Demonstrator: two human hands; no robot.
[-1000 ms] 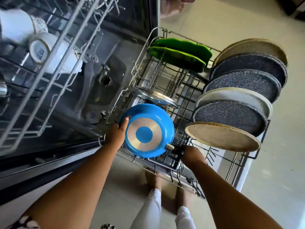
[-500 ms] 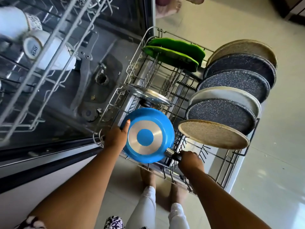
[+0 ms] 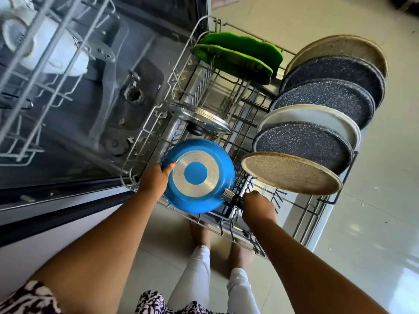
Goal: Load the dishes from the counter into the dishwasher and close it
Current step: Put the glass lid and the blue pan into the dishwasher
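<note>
A person stands over the pulled-out lower rack (image 3: 240, 123) of an open dishwasher, holding a blue pan (image 3: 197, 175) base-up at the rack's near left corner. The left hand (image 3: 156, 180) grips the pan's rim, thumb on the underside. The right hand (image 3: 258, 205) is closed around the dark handle (image 3: 233, 197), which points along the rack's near edge. Whether the pan already rests on the tines or hangs just above them cannot be told from here.

The step in hand appears to be seating the pan. Done well, it would go in tilted and face down so water can run off. Both hands should stay on until the rim is caught between tines, and the handle should be tucked inside the rack's frame so the rack can later slide home.

Space is tight. A glass lid (image 3: 201, 116) leans just behind the pan, toward the rack's middle. Along the rack's right side runs a row of plates (image 3: 317, 123), and the nearest, a tan plate (image 3: 290, 173), overhangs close to the handle. Open room lies in the bare tines at the rack's centre, short of the green plates (image 3: 238, 57) at its far end. Above and left of the rack, the upper rack (image 3: 45, 87) with its white mugs (image 3: 56, 57) juts out, an edge the left arm would do well to mind.
</note>
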